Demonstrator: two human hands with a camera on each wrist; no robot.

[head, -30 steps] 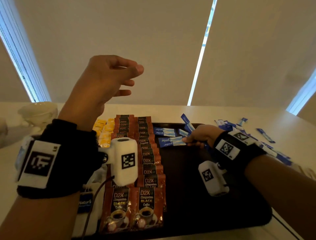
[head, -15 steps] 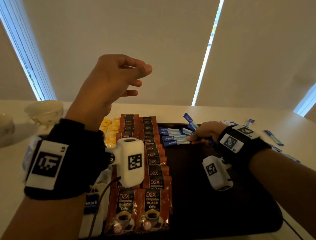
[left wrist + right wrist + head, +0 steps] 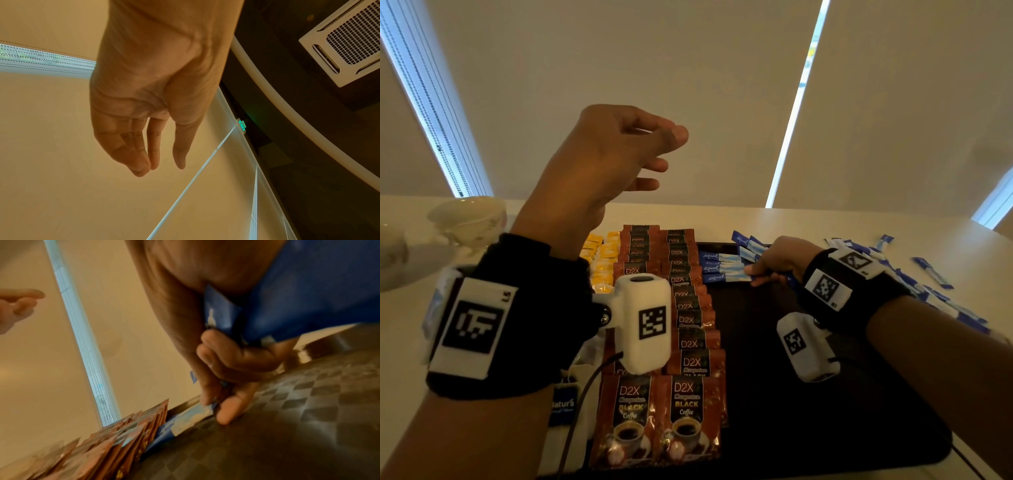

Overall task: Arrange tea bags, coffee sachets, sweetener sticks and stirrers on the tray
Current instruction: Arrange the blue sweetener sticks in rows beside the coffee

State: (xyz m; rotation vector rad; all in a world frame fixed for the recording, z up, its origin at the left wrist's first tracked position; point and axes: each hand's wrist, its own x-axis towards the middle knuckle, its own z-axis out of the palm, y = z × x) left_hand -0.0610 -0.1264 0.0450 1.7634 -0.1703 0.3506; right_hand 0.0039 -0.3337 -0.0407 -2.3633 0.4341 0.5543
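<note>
A dark tray (image 3: 808,394) holds two overlapping rows of brown coffee sachets (image 3: 688,342) and, at its far end, a short stack of blue sweetener sticks (image 3: 717,267). My right hand (image 3: 767,263) is low over the tray beside that stack, gripping a bunch of blue sticks (image 3: 287,296) in its palm while thumb and forefinger pinch the end of the nearest stick (image 3: 191,417) lying on the tray. My left hand (image 3: 619,154) is raised high above the tray, fingers relaxed and empty (image 3: 156,154). Yellow tea bag packets (image 3: 602,260) lie left of the coffee rows.
Several loose blue sticks (image 3: 935,284) are scattered on the pale table right of the tray. White cups (image 3: 469,219) stand at the far left. A tagged tea bag (image 3: 565,407) lies by the tray's near left corner. Blinds close off the wall behind.
My right hand has stayed at the stick stack, shifting slightly as it sets a stick down. The left hand stays raised, its fingers curling a little more.
</note>
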